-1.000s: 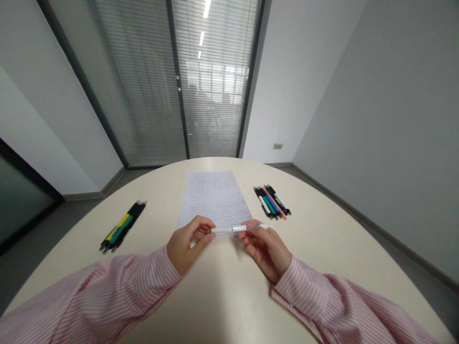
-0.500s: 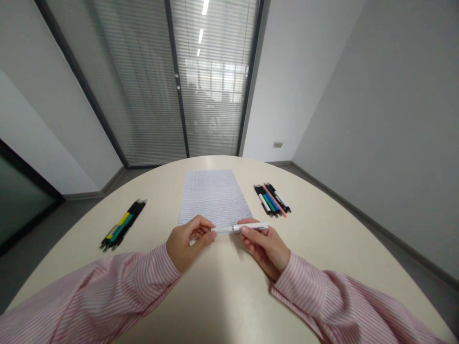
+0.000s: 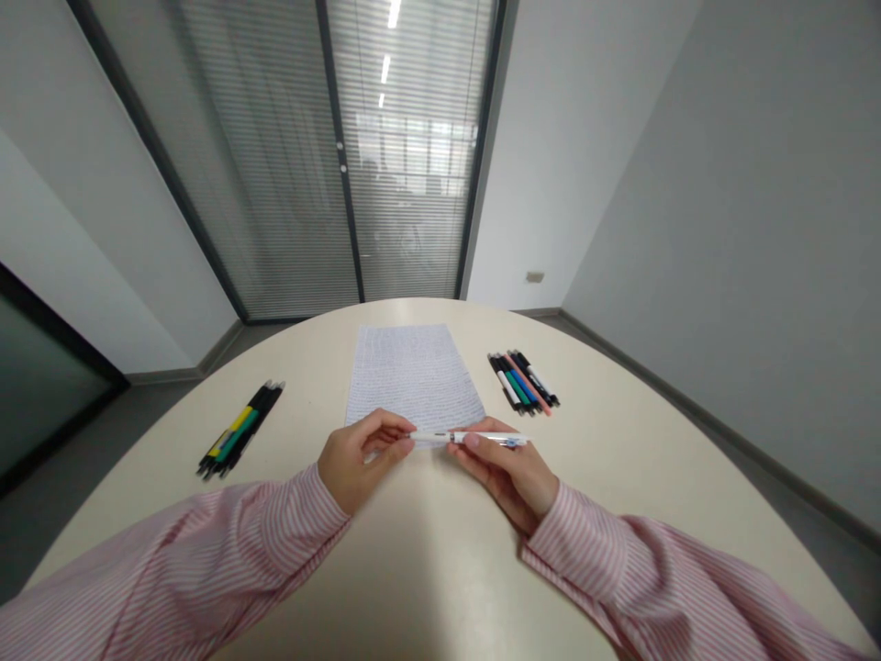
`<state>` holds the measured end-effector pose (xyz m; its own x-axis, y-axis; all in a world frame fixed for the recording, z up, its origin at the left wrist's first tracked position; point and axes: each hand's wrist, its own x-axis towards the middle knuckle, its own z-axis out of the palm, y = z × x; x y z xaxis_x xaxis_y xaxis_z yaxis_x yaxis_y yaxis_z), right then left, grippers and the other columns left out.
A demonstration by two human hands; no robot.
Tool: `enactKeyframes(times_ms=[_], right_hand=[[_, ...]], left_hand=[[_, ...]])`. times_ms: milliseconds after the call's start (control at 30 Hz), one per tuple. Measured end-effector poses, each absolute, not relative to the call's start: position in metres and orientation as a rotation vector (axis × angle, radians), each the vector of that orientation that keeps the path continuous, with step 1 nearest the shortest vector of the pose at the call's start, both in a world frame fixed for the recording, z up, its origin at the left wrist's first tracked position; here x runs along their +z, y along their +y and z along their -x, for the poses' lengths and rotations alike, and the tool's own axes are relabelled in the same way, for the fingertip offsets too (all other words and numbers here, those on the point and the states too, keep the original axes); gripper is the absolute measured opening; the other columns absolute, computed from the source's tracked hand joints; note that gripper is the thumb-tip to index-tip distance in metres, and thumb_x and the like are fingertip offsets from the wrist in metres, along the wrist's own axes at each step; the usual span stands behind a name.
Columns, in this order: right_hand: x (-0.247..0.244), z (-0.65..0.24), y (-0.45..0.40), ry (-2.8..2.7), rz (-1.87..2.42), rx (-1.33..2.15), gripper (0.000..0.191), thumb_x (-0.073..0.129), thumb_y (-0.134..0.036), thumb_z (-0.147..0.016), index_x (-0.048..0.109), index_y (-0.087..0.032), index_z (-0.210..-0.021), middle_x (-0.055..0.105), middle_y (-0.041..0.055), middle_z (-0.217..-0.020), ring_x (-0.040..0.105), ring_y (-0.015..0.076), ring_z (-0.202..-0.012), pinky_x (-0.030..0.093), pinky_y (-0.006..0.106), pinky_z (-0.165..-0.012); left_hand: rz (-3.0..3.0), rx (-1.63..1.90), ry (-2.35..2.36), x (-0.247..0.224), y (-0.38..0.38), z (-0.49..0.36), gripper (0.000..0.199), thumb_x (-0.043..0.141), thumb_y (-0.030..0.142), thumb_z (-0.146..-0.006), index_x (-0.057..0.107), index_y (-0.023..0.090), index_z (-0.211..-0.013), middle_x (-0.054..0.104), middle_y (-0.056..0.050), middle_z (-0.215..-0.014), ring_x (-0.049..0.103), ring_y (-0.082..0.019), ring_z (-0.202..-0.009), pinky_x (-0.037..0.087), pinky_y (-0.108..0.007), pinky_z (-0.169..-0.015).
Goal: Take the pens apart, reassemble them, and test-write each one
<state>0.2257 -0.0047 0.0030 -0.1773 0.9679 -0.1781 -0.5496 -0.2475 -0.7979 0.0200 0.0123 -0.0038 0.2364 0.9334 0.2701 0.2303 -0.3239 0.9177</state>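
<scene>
White pen [image 3: 485, 439] lies level in the air between both hands, at the near edge of the handwritten sheet [image 3: 413, 372]. Its left end reaches over the paper's near edge; exact overlap is hard to tell.

Left hand [image 3: 358, 459]: grip pressed together, fingertips pinching the pen's left end, on the near side of the sheet. Right hand [image 3: 506, 477]: grip pinching the barrel with thumb and fingers, just right of the pen's middle, with the pen's right end poking out past the fingers. Both hands are just below the sheet, and the pen links them.

Black-and-yellow pen bundle [image 3: 240, 430] lies on the surface [image 3: 413, 578], well left of the sheet. Multicolour pen bundle [image 3: 523, 381] lies just right of the sheet. Both forearms are in pink striped sleeves [image 3: 206, 560].
</scene>
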Motion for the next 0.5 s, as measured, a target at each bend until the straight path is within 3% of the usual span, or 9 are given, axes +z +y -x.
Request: enactKeyframes(times_ms=[267,333,400,500], right_hand=[[0.0062,-0.2253,-0.0066,-0.731,0.807,1.692,0.018,0.081,-0.016,-0.06,0.066,-0.012,-0.07,0.072,0.0056,-0.082,0.067,0.0119,-0.075,0.055,0.021,-0.078],[0.0053,-0.2255,-0.0063,-0.733,0.805,1.692,0.018,0.081,-0.015,-0.061,0.066,-0.012,-0.07,0.072,0.0057,-0.081,0.068,0.0119,-0.074,0.055,0.021,-0.077],[0.0041,-0.2259,-0.0058,-0.725,0.804,1.686,0.018,0.081,-0.015,-0.061,0.066,-0.012,-0.071,0.072,0.0058,-0.081,0.068,0.012,-0.074,0.055,0.02,-0.077],[0.0033,-0.2262,-0.0054,-0.721,0.813,1.702,0.019,0.081,-0.016,-0.06,0.067,-0.011,-0.072,0.072,0.0063,-0.081,0.068,0.0124,-0.075,0.054,0.019,-0.076]], left_hand=[[-1.669,1.081,1.05,-0.0022,0.0128,-0.0212,0.021,0.056,0.031,-0.081,0.059,0.014,-0.069,0.06,0.0,-0.054,0.055,-0.008,-0.047,0.047,-0.018,-0.049],[-1.644,1.12,1.035,-0.003,0.0135,-0.0214,0.015,0.062,0.029,-0.077,0.06,0.014,-0.079,0.063,-0.001,-0.063,0.059,-0.009,-0.054,0.05,-0.018,-0.054],[-1.65,1.18,0.995,-0.0042,0.0139,-0.0213,0.024,0.068,0.024,-0.071,0.06,0.015,-0.092,0.065,-0.003,-0.078,0.063,-0.012,-0.068,0.053,-0.02,-0.062],[-1.735,1.201,0.956,-0.0047,0.0136,-0.0207,0.019,0.066,0.021,-0.073,0.062,0.015,-0.091,0.065,-0.005,-0.083,0.064,-0.014,-0.076,0.054,-0.021,-0.07]])
